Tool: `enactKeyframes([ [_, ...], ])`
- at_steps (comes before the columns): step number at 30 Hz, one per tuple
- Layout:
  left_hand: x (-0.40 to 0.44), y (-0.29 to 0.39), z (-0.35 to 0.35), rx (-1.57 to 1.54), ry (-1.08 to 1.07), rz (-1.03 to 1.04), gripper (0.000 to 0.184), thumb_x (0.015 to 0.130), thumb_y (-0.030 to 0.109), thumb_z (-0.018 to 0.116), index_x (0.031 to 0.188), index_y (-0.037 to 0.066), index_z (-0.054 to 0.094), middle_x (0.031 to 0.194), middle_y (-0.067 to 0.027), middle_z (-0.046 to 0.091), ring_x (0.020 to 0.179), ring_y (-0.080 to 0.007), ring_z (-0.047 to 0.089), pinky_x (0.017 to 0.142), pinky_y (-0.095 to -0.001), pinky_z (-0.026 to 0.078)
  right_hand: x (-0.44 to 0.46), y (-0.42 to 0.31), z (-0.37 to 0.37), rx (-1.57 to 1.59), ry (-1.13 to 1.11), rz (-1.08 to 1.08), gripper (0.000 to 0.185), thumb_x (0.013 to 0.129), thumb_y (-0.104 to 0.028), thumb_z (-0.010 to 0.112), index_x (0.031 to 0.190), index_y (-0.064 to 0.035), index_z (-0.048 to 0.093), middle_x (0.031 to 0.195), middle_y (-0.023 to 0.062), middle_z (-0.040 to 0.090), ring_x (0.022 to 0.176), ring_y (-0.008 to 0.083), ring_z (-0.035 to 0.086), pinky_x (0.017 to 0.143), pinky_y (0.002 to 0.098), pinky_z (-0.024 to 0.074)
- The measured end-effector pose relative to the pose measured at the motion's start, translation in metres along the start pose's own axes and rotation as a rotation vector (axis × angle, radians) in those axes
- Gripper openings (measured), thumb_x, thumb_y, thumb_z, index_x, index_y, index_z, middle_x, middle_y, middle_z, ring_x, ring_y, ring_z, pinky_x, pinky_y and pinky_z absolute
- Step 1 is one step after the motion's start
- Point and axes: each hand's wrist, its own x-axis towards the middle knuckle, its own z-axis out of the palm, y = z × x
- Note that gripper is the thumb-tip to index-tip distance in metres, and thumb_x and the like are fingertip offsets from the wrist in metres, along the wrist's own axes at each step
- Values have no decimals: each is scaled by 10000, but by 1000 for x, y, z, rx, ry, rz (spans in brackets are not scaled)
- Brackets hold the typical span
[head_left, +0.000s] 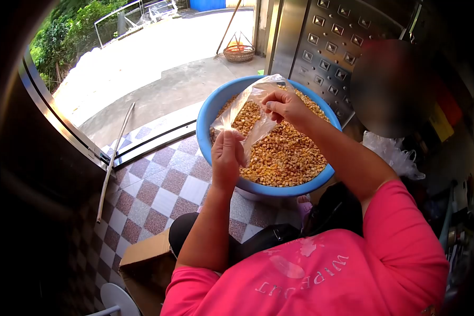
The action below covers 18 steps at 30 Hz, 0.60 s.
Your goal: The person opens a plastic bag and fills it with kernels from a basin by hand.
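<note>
A large round blue basin holds a heap of yellow corn kernels. Over the kernels, a clear plastic bag is stretched between my two hands. My left hand is closed on the bag's near left edge, above the basin's left side. Farther back and to the right, my right hand has its fingers pinched together at the bag's other edge. Whether the bag holds anything is hard to tell.
A cardboard box stands on the tiled floor at lower left. A stick leans by the doorway. Outside is a wicker basket. White plastic bags lie at right, beneath a blurred dark shape near the metal door.
</note>
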Motion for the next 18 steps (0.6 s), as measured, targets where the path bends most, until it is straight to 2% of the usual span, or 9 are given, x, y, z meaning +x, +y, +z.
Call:
enactKeyframes([
  [3, 0, 0, 0, 12, 0, 9, 333, 991, 316, 352, 875, 51, 519, 500, 6, 368, 393, -68, 283, 359, -230, 285, -21, 8, -13, -163, -109, 7, 138, 874, -118, 558, 970, -28, 599, 772, 40, 603, 590, 73, 554, 492, 208, 435],
  [4, 0, 0, 0, 12, 0, 9, 333, 991, 316, 352, 875, 51, 519, 500, 6, 368, 393, -68, 283, 359, -230, 285, -30, 11, -14, -235, -128, 20, 152, 869, -149, 577, 947, -21, 599, 758, 61, 611, 626, 118, 577, 546, 253, 464],
  [5, 0, 0, -1, 14, -5, 13, 333, 992, 315, 350, 878, 51, 519, 498, 6, 365, 393, -68, 283, 359, -230, 285, -41, 15, -16, -236, -128, 21, 152, 869, -149, 577, 947, -21, 599, 758, 61, 611, 626, 118, 577, 546, 253, 464],
  [7, 0, 0, 0, 15, -10, 19, 333, 993, 314, 349, 881, 51, 520, 495, 6, 362, 393, -68, 283, 360, -229, 286, -61, 20, -14, -623, -182, -111, 248, 866, -237, 585, 994, -24, 578, 850, 121, 629, 740, 223, 615, 660, 346, 493],
  [8, 0, 0, 0, 4, -3, 7, 331, 994, 310, 346, 884, 50, 520, 494, 6, 359, 392, -68, 282, 361, -229, 287, -71, 19, -11, -623, -185, -111, 248, 866, -237, 585, 994, -24, 578, 850, 121, 629, 740, 223, 615, 660, 346, 493],
  [10, -1, 0, 0, -5, 13, -12, 330, 995, 305, 343, 887, 49, 520, 492, 5, 357, 391, -68, 281, 361, -228, 289, -92, 13, -2, -912, -192, -121, 365, 862, -327, 567, 1076, -33, 535, 973, 174, 601, 880, 326, 599, 776, 417, 473],
  [13, 0, -1, 0, 17, -14, 33, 330, 997, 300, 336, 887, 47, 519, 491, 6, 350, 392, -68, 280, 362, -227, 291, -105, 26, 11, -1028, -173, -176, 421, 866, -372, 543, 1146, -62, 494, 1034, 189, 564, 938, 353, 577, 799, 435, 465],
  [14, 0, 0, 0, 6, -19, 33, 331, 998, 298, 335, 886, 46, 519, 492, 6, 352, 393, -69, 281, 363, -226, 293, -109, 25, 16, -1093, -153, -160, 377, 866, -364, 544, 1095, -66, 504, 1004, 172, 560, 889, 351, 592, 745, 440, 480],
  [18, 0, 0, 0, -18, -21, 29, 336, 997, 301, 337, 881, 44, 520, 494, 6, 357, 393, -71, 279, 364, -226, 298, -101, 44, 23, -1173, -113, -200, 293, 870, -337, 538, 983, -69, 509, 945, 145, 579, 806, 346, 607, 673, 447, 489],
])
